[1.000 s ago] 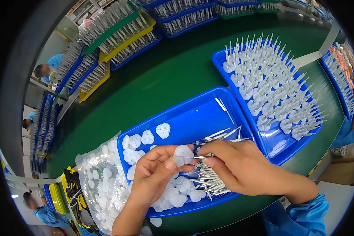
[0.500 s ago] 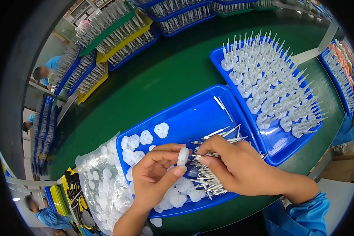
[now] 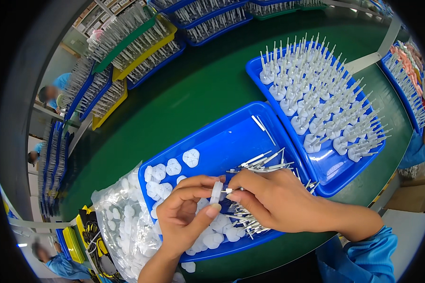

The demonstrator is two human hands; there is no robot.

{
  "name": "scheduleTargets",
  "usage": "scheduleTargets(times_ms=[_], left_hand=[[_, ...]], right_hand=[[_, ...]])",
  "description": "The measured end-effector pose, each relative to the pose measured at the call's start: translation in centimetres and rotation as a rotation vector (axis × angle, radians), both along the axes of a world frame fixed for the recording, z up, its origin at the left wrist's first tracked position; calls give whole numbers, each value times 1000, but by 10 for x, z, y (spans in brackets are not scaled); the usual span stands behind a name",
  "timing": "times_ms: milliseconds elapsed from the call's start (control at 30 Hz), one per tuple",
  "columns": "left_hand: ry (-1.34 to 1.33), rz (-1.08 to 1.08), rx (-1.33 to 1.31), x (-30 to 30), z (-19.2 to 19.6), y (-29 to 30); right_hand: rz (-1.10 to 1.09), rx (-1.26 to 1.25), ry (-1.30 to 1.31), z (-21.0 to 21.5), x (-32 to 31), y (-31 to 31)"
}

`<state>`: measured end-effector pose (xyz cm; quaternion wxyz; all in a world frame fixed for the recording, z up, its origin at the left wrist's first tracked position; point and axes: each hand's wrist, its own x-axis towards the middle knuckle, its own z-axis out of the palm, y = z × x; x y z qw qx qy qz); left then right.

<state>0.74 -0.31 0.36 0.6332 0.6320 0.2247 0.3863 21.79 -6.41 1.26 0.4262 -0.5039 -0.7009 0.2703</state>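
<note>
Taking the hands' meeting point as the centre of the dial, much looks done: the far blue tray (image 3: pixel 325 162) at 1 to 2 o'clock is mostly filled with joined pieces (image 3: pixel 312 143), each a white disc at the foot of an upright thin rod, with bare blue showing only at its near end. One pair is in hand: the left hand (image 3: pixel 182 214) pinches a single white disc (image 3: pixel 216 193) on edge between thumb and fingers at the centre of the dial, while the right hand (image 3: pixel 285 203) pinches a rod (image 3: pixel 228 191) between thumb and forefinger, its tip toward 9 o'clock at the disc's face; whether it has gone in, I cannot tell. Not yet joined are the loose discs (image 3: pixel 191 158) at 10 to 11 and 6 o'clock in the near blue tray (image 3: pixel 217 146), more in the clear bag (image 3: pixel 104 203) at 8 o'clock, and a heap of loose rods (image 3: pixel 250 222) from 2 to 5 o'clock, so plenty seems left on the green table (image 3: pixel 174 106), even with that far tray nearly full
</note>
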Motion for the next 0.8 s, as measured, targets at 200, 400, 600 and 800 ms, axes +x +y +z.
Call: scheduleTargets(times_ms=[200,400,600,800], left_hand=[[-11,-13,14,-1,0,0],[-30,-51,-57,-7,-4,4],[-47,-53,-118,-3,-2,2],[41,-8,-3,-2,-3,0]], right_hand=[[25,-75,39,0,1,-2],[130,-277,315,5,3,-2],[6,-143,-30,12,-1,-9],[-113,62,-244,4,-14,-15]])
